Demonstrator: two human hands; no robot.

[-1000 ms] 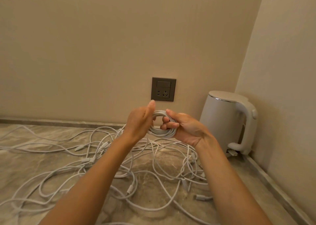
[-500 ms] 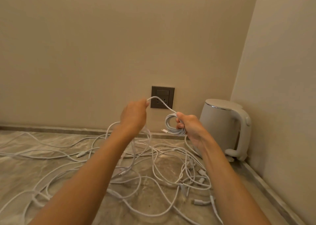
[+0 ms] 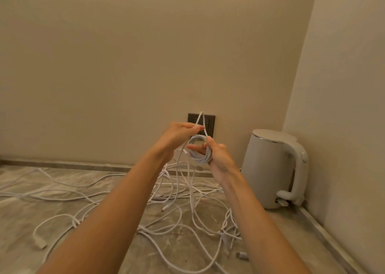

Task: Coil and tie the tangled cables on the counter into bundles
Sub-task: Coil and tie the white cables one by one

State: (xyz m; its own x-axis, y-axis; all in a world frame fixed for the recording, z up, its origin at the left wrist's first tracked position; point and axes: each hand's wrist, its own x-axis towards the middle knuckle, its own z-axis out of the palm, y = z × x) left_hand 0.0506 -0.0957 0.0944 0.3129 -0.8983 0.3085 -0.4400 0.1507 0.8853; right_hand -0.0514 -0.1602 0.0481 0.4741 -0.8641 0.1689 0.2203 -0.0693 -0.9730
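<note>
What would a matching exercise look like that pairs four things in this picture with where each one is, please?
Things: 1 coil; 2 kettle; 3 wall socket; 4 loose cables.
Places: A on the back wall; B spread over the counter; C gripped by the right hand; D standing at the counter's right end.
Pairs: 1-C, 2-D, 3-A, 4-B.

Rear wall [image 3: 125,65]: plain beige, joined at right-hand corner to matching side wall [image 3: 343,86]. Dark socket plate [image 3: 210,120] mounted low on rear wall. Grey marbled table [image 3: 31,221], edged by raised strip [image 3: 62,164]. White kettle [image 3: 268,169] upright in corner. Warm, dim lighting.
</note>
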